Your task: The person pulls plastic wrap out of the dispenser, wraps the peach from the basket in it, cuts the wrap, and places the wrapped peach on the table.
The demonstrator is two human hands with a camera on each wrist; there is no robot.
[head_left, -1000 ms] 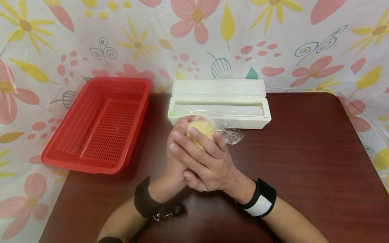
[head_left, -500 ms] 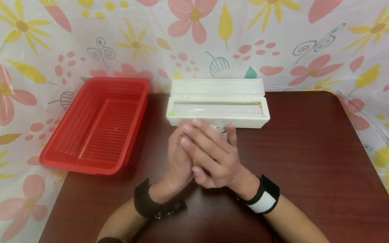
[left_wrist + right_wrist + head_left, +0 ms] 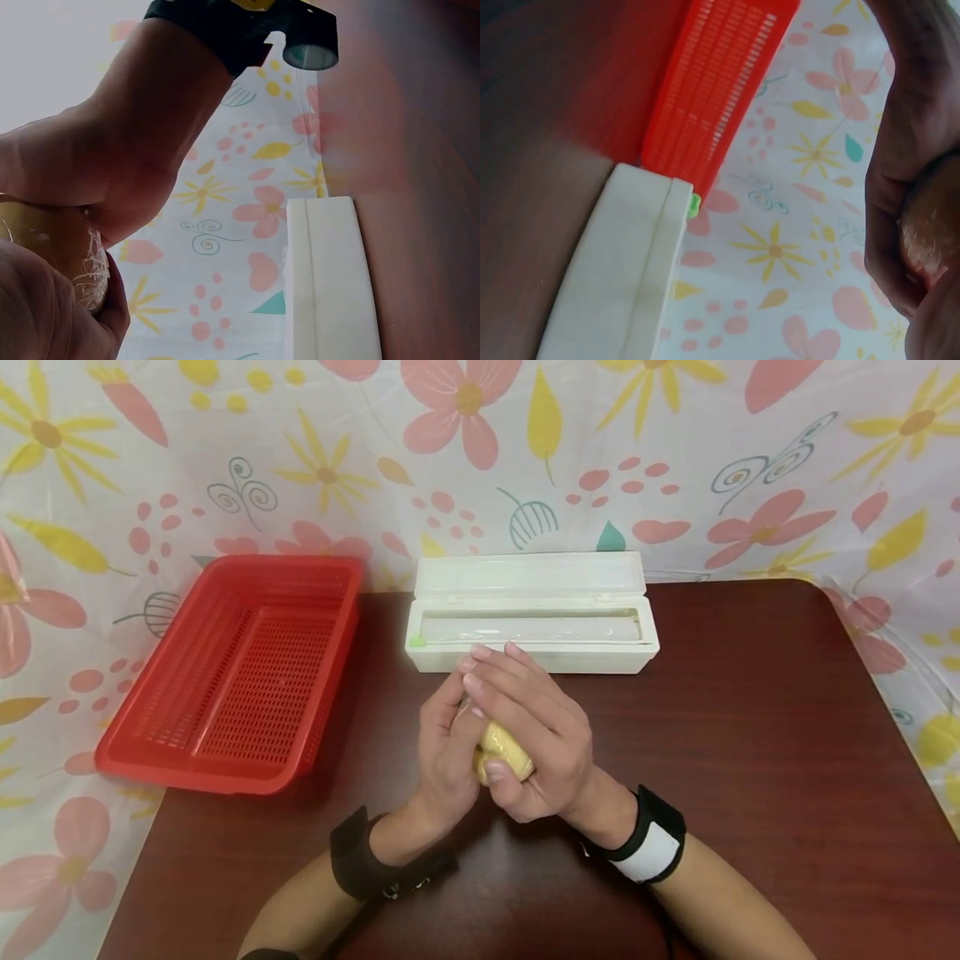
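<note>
A round yellow thing (image 3: 507, 748), smooth and wrapped in cling film, sits between my two cupped hands in the head view; its exact kind is unclear. My left hand (image 3: 444, 752) grips it from the left, with the thumb over its upper side. From the right, my right hand (image 3: 553, 735) curls round it, fingers laid across the top and thumb at the near side. Most of it is hidden by the fingers. In the left wrist view, crinkled film (image 3: 91, 274) clings to its side. The right wrist view shows part of the yellow thing (image 3: 934, 217) between the hands.
Behind the hands stands a white cling film box (image 3: 532, 660), lid raised, with a film roll (image 3: 528, 628) inside. A red plastic basket (image 3: 213, 777) is on the left of the dark wooden table (image 3: 750, 727). A flowered cloth (image 3: 360, 435) hangs behind.
The loose film tail that stuck out on the right is no longer visible. My hands have turned the yellow thing and closed round it, and its near side now shows between the thumbs.
</note>
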